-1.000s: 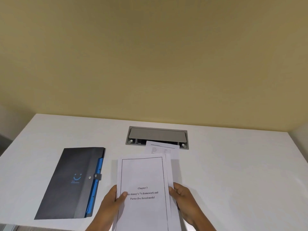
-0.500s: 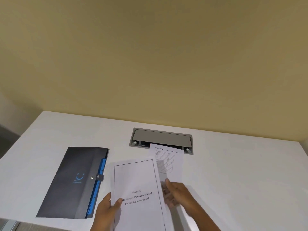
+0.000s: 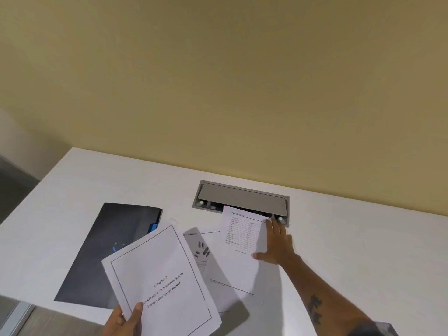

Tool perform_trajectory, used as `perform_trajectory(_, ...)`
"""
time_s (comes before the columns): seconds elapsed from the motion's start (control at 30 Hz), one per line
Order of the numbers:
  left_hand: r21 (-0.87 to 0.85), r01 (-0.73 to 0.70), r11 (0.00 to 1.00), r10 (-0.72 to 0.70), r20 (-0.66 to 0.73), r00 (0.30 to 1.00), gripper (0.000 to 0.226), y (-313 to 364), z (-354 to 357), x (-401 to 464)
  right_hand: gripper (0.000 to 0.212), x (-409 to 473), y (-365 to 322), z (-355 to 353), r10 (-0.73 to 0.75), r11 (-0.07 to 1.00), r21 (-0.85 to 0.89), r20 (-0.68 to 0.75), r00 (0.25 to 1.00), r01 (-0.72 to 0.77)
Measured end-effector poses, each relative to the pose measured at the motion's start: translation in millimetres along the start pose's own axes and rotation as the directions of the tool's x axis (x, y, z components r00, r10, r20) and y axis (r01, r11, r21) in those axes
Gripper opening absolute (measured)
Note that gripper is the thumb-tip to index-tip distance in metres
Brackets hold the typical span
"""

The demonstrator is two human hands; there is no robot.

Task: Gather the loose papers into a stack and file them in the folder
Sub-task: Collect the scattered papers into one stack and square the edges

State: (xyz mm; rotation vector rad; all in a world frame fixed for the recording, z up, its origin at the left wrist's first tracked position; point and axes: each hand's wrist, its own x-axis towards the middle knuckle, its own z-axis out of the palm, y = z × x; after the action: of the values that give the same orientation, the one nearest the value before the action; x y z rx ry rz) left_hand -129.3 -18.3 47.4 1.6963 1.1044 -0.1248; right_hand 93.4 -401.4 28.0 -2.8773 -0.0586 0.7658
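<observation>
The table-printed sheet (image 3: 242,232) lies flat on the white desk (image 3: 363,251) at about one o'clock from the middle of the desk, its far edge overlapping the front lip of the grey cable hatch (image 3: 242,198). The right hand (image 3: 278,243) lies open and flat along the sheet's right edge, fingers spread and thumb near its lower corner, gripping nothing; pressed flat like that, it looks set to slide the page back toward the body rather than lift it. Beneath and toward six o'clock of that page sits another sheet (image 3: 230,275), partly shaded, so both may drag together.

The left hand (image 3: 126,318) is closed on the Chapter 3 stack (image 3: 160,282), thumb on top at its near-left corner, and holds it tilted clear of the desk at seven o'clock (probably parked there so the other hand can sweep up what remains). That stack overhangs the dark folder (image 3: 106,251), which lies shut at nine o'clock, its blue tab (image 3: 152,226) just showing, apparently waiting until the gathering is finished.
</observation>
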Motion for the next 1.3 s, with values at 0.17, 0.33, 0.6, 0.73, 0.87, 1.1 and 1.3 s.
perform_trajectory(0.17,0.014,0.059,0.998,-0.059,0.027,0.998,0.031,-29,-15,14,0.135,9,5,10,-0.004,0.999,-0.054,0.026,1.000,0.005)
perform_trajectory(0.33,0.008,0.069,0.998,-0.069,0.027,0.997,0.028,-31,-12,12,0.125,4,8,21,-0.023,0.996,-0.093,-0.022,1.000,0.020)
perform_trajectory(0.6,0.107,-0.044,0.993,0.038,0.059,0.998,0.029,20,6,-10,0.106,-28,11,48,0.002,0.997,-0.078,-0.031,1.000,-0.004)
perform_trajectory(0.73,0.072,-0.074,0.995,0.069,0.067,0.995,0.044,32,18,-16,0.085,-47,14,59,0.046,0.998,0.044,-0.102,0.994,-0.041)
perform_trajectory(0.87,0.039,-0.080,0.996,0.075,0.114,0.991,0.045,34,24,-14,0.063,-70,21,74,0.107,0.987,0.148,-0.293,0.950,-0.065)
perform_trajectory(1.1,0.073,-0.061,0.995,0.051,0.141,0.989,0.044,29,22,-6,0.038,-92,40,94,0.483,0.589,0.766,-0.076,0.872,-0.259)
perform_trajectory(1.3,0.011,-0.034,0.999,0.031,0.235,0.972,0.050,28,27,7,0.008,-101,61,94,0.485,0.377,0.906,-0.015,0.875,-0.194)
